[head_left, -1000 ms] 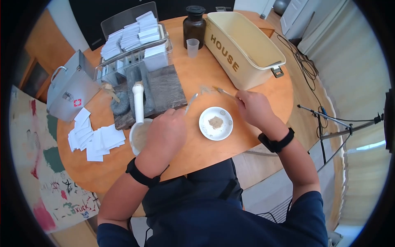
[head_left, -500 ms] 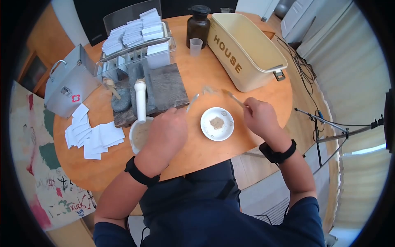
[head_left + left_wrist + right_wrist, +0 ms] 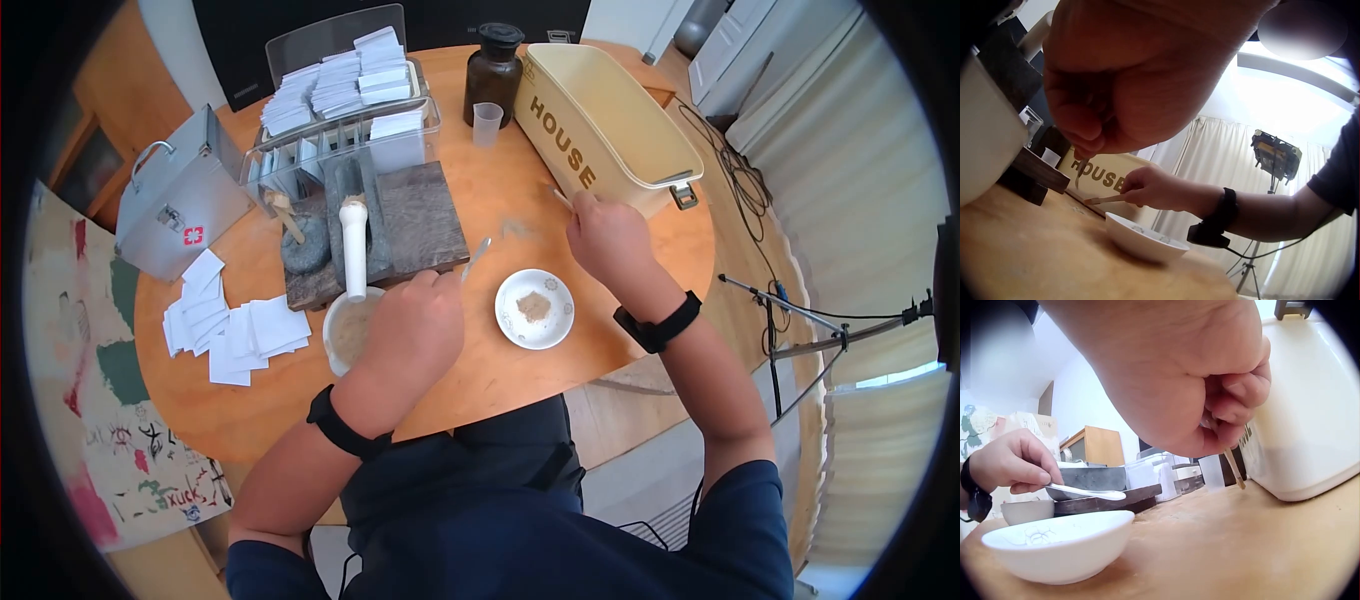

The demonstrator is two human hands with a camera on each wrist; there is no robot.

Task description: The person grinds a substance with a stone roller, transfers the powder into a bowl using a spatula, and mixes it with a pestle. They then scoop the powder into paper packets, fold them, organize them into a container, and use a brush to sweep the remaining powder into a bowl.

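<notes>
My left hand (image 3: 420,320) pinches a spoon (image 3: 1094,493), held out over the table beside a bowl of tan powder (image 3: 347,335). In my right hand (image 3: 610,240) is a small brush (image 3: 1235,469) with a pale handle, its tip pointing down close to the tabletop near the cream box (image 3: 560,150) marked HOUSE. A faint smear of powder (image 3: 517,229) lies on the wood just left of the brush. Between the hands sits a white dish (image 3: 507,328) with a little heap of tan powder (image 3: 533,306).
A white pestle (image 3: 355,255) leans over the bowl from a dark board (image 3: 425,215) bearing a stone trough. Behind stand a clear bin (image 3: 432,130) of white packets, a brown jar (image 3: 490,90) and a small plastic cup (image 3: 487,125). Papers (image 3: 265,325) and a metal case (image 3: 185,200) are left.
The brush has moved from the powder smear to the right, then away from me toward the box. My left hand keeps its place with the spoon. The head view has shifted slightly.
</notes>
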